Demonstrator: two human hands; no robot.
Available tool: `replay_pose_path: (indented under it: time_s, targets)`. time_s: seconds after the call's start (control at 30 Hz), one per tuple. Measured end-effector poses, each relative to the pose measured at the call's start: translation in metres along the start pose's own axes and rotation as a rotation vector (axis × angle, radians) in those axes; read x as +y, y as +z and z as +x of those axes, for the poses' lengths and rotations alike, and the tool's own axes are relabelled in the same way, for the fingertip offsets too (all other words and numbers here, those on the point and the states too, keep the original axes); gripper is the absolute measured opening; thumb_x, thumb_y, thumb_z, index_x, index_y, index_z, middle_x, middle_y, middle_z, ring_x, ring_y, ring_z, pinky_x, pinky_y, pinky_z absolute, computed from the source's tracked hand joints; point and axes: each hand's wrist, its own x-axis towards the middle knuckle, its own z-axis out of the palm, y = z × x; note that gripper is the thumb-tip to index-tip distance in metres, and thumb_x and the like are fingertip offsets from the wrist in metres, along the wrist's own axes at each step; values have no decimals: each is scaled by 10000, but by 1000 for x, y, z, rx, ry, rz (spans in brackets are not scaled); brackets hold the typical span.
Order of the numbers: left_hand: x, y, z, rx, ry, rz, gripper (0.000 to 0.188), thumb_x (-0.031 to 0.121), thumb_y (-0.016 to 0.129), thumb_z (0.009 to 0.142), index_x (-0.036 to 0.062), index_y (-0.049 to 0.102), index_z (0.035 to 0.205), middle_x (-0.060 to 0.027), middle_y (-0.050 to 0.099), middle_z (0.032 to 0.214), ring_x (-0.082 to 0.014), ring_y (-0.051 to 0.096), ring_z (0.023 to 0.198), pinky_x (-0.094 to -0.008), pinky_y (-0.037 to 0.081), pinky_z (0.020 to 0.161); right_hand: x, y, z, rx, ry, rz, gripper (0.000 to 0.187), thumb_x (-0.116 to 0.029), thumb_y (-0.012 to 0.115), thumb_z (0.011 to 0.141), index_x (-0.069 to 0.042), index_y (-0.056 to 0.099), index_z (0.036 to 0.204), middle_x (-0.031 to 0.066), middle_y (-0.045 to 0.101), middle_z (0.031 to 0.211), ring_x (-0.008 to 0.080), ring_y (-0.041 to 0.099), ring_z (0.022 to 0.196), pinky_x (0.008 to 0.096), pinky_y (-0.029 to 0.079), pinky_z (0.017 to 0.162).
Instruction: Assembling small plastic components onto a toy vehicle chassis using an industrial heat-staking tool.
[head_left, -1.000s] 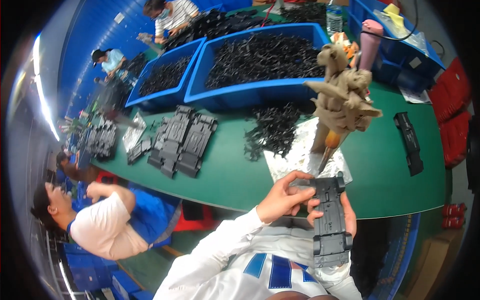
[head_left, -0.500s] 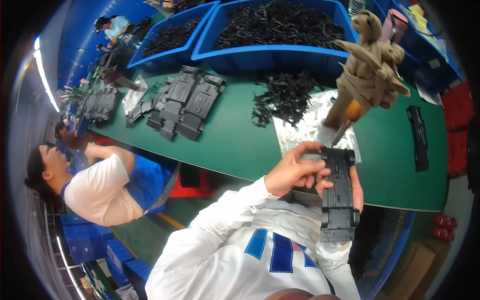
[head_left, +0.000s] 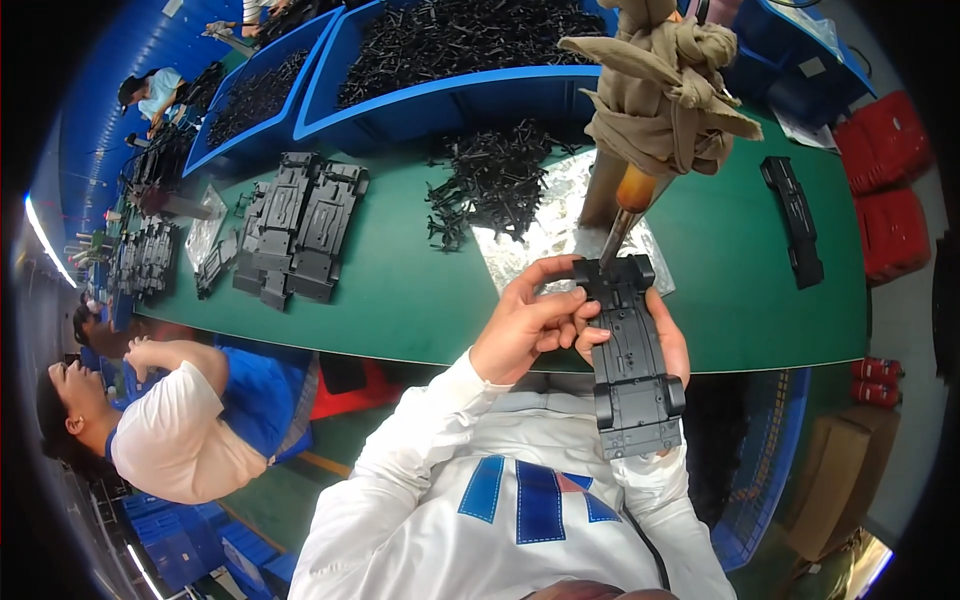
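A long black plastic chassis (head_left: 632, 345), like a toy car's underside, is held lengthwise in front of my body. My right hand (head_left: 672, 338) wraps it from beneath, thumb along the right edge. At its far left corner my left hand (head_left: 530, 318) is closed, index finger stretched to the end and the other fingertips bent in against the edge. Whether a small part sits between those fingertips cannot be made out. Over the far end points the metal tip of a tool with an orange handle (head_left: 636, 190), apparently meeting the chassis; contact is unclear. Brown cloth (head_left: 660, 100) is knotted above the handle.
A heap of small black parts (head_left: 490, 180) lies beside a shiny silver sheet (head_left: 510, 255). Several black chassis (head_left: 305, 225) rest on the green table (head_left: 400, 290); another chassis (head_left: 795, 220) lies right. Blue bins (head_left: 460, 90) stand behind. A co-worker (head_left: 190, 420) sits left.
The whole view has shifted, so the scene sits further left. The chassis's far end has come up to the tool's tip. Both hands keep their hold on it.
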Motion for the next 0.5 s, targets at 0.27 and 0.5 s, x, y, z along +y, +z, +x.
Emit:
replay_pose_path:
  time_s: [0.27,0.5]
  targets:
    - [3,-4,10,0,10,-53,466,219,602,1001,9,417,1373,-164,670,930,-42,463,579,-159,394,527,1,9,7,1,28,-11,435,-360,431,1057,-5,520,1292,183,615,1192,282,586,997,397,495,785]
    - [8,-6,14,7,-42,-41,446,190,605,994,17,433,1368,-166,670,935,-57,478,609,-161,370,518,1,4,9,-35,10,38,554,-384,453,1040,46,438,1389,247,527,1283,296,504,1046,381,450,779]
